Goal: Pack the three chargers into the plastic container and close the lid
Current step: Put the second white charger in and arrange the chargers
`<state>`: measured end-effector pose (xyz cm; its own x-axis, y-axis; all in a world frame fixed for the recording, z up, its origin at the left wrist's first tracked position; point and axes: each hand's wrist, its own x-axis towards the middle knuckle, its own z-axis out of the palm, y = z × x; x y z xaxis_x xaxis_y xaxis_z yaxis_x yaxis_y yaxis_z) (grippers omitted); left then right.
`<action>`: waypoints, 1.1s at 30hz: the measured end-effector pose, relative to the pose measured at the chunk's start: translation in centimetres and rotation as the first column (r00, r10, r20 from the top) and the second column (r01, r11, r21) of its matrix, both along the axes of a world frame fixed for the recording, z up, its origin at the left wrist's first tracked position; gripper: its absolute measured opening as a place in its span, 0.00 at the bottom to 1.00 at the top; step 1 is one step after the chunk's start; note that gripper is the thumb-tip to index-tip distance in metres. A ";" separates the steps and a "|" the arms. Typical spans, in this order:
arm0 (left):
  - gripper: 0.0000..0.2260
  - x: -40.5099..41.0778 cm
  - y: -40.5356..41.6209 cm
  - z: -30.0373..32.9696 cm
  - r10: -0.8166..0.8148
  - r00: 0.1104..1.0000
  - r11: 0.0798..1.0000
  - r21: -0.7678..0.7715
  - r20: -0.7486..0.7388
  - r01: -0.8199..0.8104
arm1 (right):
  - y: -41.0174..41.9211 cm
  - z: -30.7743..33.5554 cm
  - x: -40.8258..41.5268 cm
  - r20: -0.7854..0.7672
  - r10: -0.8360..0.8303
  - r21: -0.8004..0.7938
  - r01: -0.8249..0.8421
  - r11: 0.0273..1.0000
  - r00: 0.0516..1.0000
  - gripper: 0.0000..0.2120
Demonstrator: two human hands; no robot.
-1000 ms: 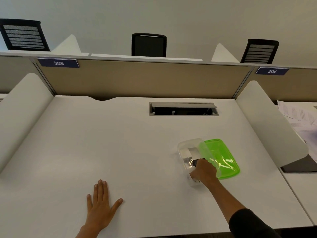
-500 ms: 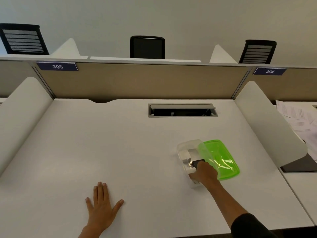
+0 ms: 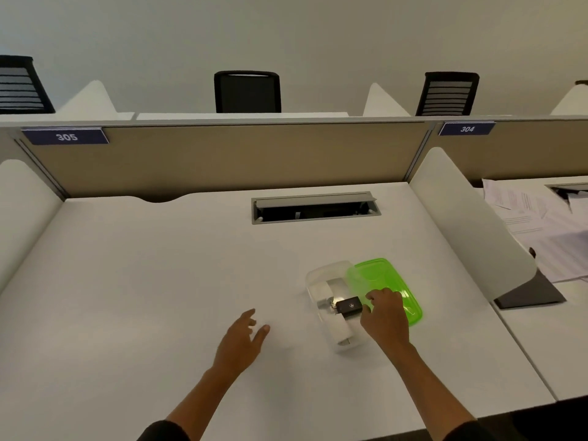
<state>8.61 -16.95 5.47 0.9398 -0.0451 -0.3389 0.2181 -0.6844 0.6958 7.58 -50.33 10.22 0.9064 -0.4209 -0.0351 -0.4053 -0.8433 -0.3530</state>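
Head view. The clear rectangular plastic container (image 3: 334, 313) sat on the white tabletop (image 3: 159, 281) at about 4 o'clock from the tabletop centre. The translucent green plastic lid (image 3: 385, 281) lay against the container's 3 o'clock side, tilted, not yet fitted. Inside the container, a small black charger block (image 3: 349, 306) rested on top of white charger blocks (image 3: 334, 326); the exact count of white units could not be told.

Change since half a second earlier: the right hand (image 3: 386, 316) had withdrawn from inside the container toward 3 o'clock and now rested at the container's rim, beside the black charger, fingers loosely curled and holding nothing that could be seen. Whether its fingertips touched the lid could not be told. The left hand (image 3: 241, 338) had lifted off the tabletop and advanced toward the container; it was open, fingers spread, empty, and well short of the container's 9 o'clock wall.

Assessment: the packing step appeared complete or nearly so. The next step was probably to steady the container and seat the lid.
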 end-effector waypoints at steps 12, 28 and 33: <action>0.32 5.1 -11.0 2.9 -0.021 0.985 0.960 -0.278 -0.171 -0.028 | -2.2 -2.7 -2.8 0.001 -0.144 0.400 0.131 0.907 0.990 0.26; 0.35 5.6 -12.5 2.1 0.057 0.972 0.897 -0.416 -0.228 -0.150 | -3.7 -3.1 -2.5 -0.100 -0.234 0.578 0.248 0.778 0.967 0.15; 0.40 4.2 -10.0 2.5 0.031 0.959 0.886 -0.437 -0.281 -0.156 | -2.7 -2.4 -0.6 -0.073 -0.152 0.532 0.168 0.830 0.986 0.15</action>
